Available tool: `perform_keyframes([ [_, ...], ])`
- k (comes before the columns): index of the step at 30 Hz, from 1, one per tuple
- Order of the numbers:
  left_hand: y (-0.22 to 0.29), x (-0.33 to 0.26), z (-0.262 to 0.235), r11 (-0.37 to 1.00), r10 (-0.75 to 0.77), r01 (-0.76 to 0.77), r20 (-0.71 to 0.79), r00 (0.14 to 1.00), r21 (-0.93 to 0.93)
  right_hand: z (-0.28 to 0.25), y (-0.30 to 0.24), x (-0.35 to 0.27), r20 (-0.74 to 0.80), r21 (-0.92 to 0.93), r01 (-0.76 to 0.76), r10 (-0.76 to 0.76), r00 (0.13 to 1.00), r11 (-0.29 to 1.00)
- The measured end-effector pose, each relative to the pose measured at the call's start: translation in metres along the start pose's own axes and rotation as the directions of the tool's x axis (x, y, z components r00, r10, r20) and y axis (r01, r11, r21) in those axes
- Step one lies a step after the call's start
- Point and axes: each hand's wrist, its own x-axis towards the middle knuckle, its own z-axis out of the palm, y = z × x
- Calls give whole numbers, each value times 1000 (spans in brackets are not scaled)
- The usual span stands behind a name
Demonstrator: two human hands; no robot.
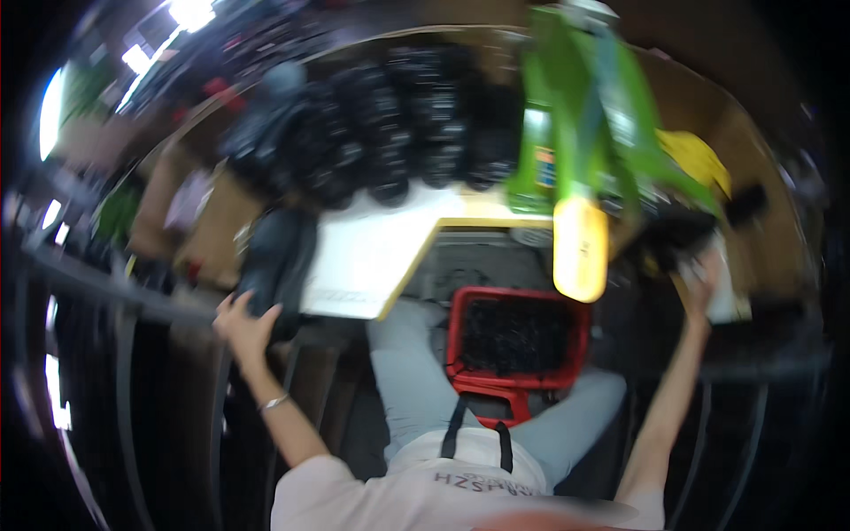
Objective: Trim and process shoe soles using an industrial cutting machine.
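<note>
My left hand (248,329) is at the near end of a dark, elongated piece (279,257), perhaps a shoe or sole, at the table's left edge. Its fingers are spread, and the fingertips seem to touch the piece. On the right, my right hand (704,276) reaches to a black object (668,232) beside a pale sheet (730,283). Motion smears its fingers, so I cannot make out a grip. Several black, ridged pieces (376,133) lie in a row across the far side of the white work surface (359,252).
A green device (536,159) with a yellow paddle-shaped part (580,252) rises right of centre. Between my knees is a red bin (453,327) full of black scraps. A yellow item (695,159) lies at the far right, inside a brown cardboard wall (753,168).
</note>
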Motion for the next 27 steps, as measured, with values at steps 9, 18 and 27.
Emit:
perform_keyframes([
  [9,34,-55,-103,818,255,-212,6,967,-535,31,-117,-28,231,398,-339,265,936,852],
  [18,257,-120,7,318,671,362,478,567,-876,-3,-212,-71,317,873,-472,590,743,124],
  [27,306,-97,28,34,729,326,247,638,-945,1,-189,-46,115,865,-381,610,784,327],
])
